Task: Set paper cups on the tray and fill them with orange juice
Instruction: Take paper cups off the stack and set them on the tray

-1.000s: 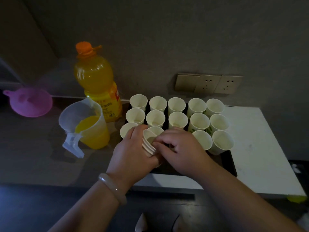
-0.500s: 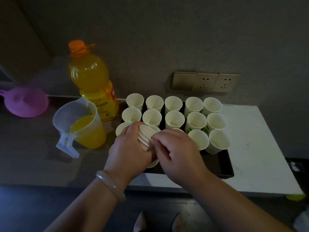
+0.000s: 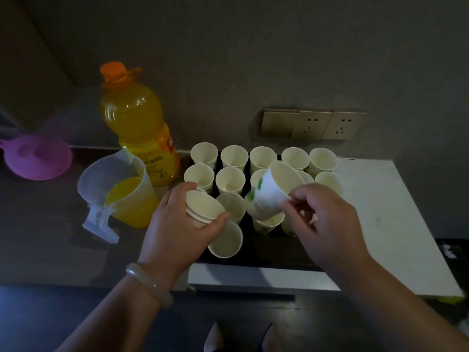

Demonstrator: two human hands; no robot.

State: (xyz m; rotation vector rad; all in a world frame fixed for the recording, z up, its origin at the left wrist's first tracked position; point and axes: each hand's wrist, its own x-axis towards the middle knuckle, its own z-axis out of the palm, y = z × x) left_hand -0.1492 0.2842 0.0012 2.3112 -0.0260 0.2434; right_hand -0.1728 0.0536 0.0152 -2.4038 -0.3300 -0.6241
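Several empty white paper cups (image 3: 233, 157) stand in rows on a black tray (image 3: 266, 255). My left hand (image 3: 177, 224) grips a small nested stack of cups (image 3: 201, 208), tilted toward the right, above the tray's left front. My right hand (image 3: 322, 214) pinches a single cup with green print (image 3: 272, 191) by its base, tilted and lifted above the middle cups. One more cup (image 3: 225, 241) stands at the tray's front, just under my left hand. A clear jug with orange juice (image 3: 121, 196) and a large juice bottle (image 3: 138, 128) stand left of the tray.
The tray rests on a white board (image 3: 396, 224) on a dark counter. A purple funnel (image 3: 38, 160) lies at the far left. Wall sockets (image 3: 313, 124) sit behind the cups. The wall is close behind everything.
My right hand has pulled one cup off the stack and lifted it to the right, above the tray. My left hand still holds the rest of the stack.
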